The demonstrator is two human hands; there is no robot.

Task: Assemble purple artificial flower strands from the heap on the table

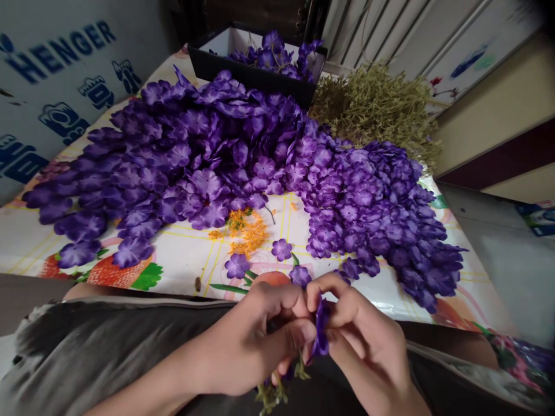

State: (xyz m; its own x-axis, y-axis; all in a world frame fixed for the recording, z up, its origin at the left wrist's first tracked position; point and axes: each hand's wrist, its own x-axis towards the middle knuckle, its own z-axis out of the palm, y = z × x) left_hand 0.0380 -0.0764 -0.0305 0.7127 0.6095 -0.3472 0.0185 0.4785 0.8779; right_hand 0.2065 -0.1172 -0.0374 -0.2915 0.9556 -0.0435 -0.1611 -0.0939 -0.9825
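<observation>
My left hand (247, 341) and my right hand (362, 341) meet low in the view, their fingertips close together. My right fingers pinch a purple fabric flower (321, 328), seen edge-on. My left fingers close around the top of a green artificial sprig (277, 393), whose stem is hidden by my fingers and which hangs below my hands. Just ahead of them, several loose purple flowers (281, 249) lie apart on the printed table cover (182, 260). A large heap of purple flowers (208, 156) spreads beyond, beside scattered orange blossoms (245, 232).
A black box (243, 72) holding more purple flowers stands at the far edge of the table, next to a bundle of dried green sprigs (373, 112). A board with blue print (60, 69) rises on the left. Grey cloth (108, 341) lies under my left forearm.
</observation>
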